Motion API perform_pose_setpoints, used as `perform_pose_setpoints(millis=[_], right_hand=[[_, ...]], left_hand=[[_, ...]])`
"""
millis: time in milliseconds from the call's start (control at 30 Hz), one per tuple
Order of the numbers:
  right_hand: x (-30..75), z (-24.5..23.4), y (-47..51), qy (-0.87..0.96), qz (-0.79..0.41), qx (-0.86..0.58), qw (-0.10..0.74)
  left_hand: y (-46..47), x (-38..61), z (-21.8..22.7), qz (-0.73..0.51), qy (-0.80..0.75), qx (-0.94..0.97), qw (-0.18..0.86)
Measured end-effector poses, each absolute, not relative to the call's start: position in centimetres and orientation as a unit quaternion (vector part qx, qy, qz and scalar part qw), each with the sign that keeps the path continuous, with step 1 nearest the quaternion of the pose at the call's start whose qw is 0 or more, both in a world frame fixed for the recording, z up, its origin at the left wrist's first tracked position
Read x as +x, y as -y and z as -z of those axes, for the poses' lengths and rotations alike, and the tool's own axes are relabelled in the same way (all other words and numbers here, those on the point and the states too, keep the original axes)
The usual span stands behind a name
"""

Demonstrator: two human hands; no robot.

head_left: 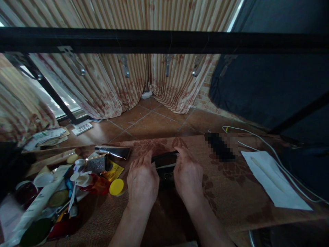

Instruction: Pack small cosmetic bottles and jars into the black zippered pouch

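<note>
Object [166, 174], black, appears at frame's lower centre, gripped at opposite ends by left hand [144, 180] and right hand [189, 174].

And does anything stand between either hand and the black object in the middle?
Nothing visible does: the left hand and right hand hold the black object directly, one at each side. The yellow lid is beside the left hand, not between.

Two bare forearms [205, 221] reach forward from the bottom edge, angled slightly outward. The left hand [143, 176] and right hand [188, 173] sit level, side by side with a gap between, backs upward, fingers bent forward and inward in a grip.
</note>
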State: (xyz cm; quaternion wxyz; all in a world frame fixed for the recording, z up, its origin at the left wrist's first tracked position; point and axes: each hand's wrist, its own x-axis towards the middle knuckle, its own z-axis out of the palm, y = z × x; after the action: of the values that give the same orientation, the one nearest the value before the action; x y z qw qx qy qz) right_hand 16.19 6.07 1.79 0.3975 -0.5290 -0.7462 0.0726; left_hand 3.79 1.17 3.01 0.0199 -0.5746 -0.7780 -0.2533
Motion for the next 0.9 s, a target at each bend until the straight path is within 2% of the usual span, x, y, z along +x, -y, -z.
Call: perform_pose_setpoints(millis=[133, 267, 433, 900], right_hand=[[16.5, -1.8, -6.1, 0.745, -0.061, -0.524, 0.409], [16.1, -2.7, -5.5, 0.789, -0.041, -0.480, 0.382], [14.6, -3.3, -4.8, 0.837, -0.089, -0.408, 0.353], [17.5, -1.9, -6.7, 0.750, -0.027, -0.516, 0.412]], left_hand=[[-1.3, 3.8, -3.1, 0.245, 0.779, -0.578, 0.006], [-1.4, 3.8, -3.1, 0.240, 0.769, -0.593, 0.017], [-1.1, 3.9, -3.2, 0.227, 0.765, -0.602, 0.029], [-1.1, 3.7, -2.8, 0.269, 0.761, -0.590, -0.005]])
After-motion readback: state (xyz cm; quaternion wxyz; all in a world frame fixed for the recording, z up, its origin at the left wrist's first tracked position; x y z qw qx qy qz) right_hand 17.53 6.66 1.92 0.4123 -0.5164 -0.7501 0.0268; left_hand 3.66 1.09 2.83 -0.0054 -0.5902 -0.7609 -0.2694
